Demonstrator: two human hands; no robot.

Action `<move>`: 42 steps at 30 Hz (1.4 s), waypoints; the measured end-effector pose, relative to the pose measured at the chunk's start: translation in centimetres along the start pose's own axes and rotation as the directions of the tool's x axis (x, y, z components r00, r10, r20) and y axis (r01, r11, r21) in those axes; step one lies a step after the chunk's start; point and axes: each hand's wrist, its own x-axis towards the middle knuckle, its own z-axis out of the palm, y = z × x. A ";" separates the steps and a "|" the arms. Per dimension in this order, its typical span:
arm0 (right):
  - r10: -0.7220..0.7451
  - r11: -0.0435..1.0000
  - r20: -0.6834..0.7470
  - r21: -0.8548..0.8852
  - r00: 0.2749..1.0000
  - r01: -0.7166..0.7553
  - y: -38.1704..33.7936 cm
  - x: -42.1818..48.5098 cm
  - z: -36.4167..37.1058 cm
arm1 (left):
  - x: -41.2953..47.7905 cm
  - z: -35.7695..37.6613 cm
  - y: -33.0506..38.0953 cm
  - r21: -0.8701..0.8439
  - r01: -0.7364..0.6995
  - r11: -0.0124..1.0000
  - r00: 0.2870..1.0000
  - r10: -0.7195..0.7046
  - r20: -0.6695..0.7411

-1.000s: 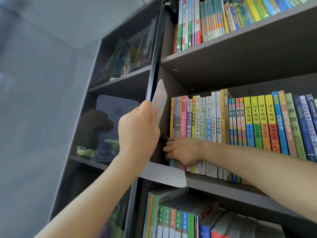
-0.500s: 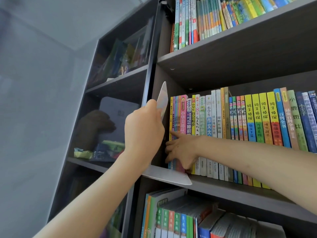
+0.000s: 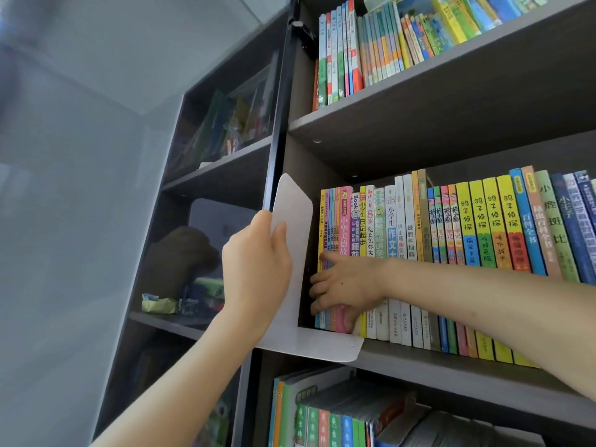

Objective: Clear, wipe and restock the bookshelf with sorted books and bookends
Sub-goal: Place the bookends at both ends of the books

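Fitting white bookend (image 3: pixel 298 240) at row's left end: left hand (image 3: pixel 254 272) grips its upright, right hand (image 3: pixel 348 285) curls round leftmost books (image 3: pixel 342 221). Next, likely: slide base under them, flush.

White bookend (image 3: pixel 295 240), dark grey-brown shelf (image 3: pixel 451 369), books (image 3: pixel 483 221) with yellow, blue, pink spines.
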 end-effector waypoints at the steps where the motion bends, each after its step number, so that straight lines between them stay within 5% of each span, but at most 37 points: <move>1: -0.001 1.000 -0.004 0.014 1.000 0.001 0.1 -0.1 0.0 | 0.0 0.2 0.0 0.000 -0.001 1.000 1.000 0.001 0.003; 10: 0.015 0.994 0.000 0.105 1.000 -0.015 0.9 -0.9 -0.1 | 0.3 4.3 -0.2 0.113 -0.031 0.993 0.990 0.015 0.138; 17: 0.030 0.987 -0.009 0.156 1.000 -0.028 1.1 -1.1 0.1 | -0.6 7.5 -0.2 0.354 0.019 0.935 0.929 -0.147 0.340; 26: 0.015 0.992 -0.031 0.125 0.999 -0.011 1.0 -0.9 0.0 | -1.5 3.8 0.2 0.546 -0.355 0.759 0.756 -0.111 0.645; 28: 0.008 0.994 -0.031 0.108 0.999 -0.004 1.0 -0.9 0.0 | -2.2 3.3 -0.6 0.526 -0.325 0.786 0.687 -0.186 0.703; 33: 0.003 0.995 -0.038 0.100 0.999 0.000 0.8 -1.0 0.0 | -2.5 3.6 -2.8 0.415 0.019 0.910 0.722 -0.299 0.623; 42: 0.020 0.989 -0.048 0.146 0.999 -0.013 0.8 -0.8 -0.1 | -2.9 7.4 -1.4 0.451 0.054 0.891 0.743 -0.338 0.578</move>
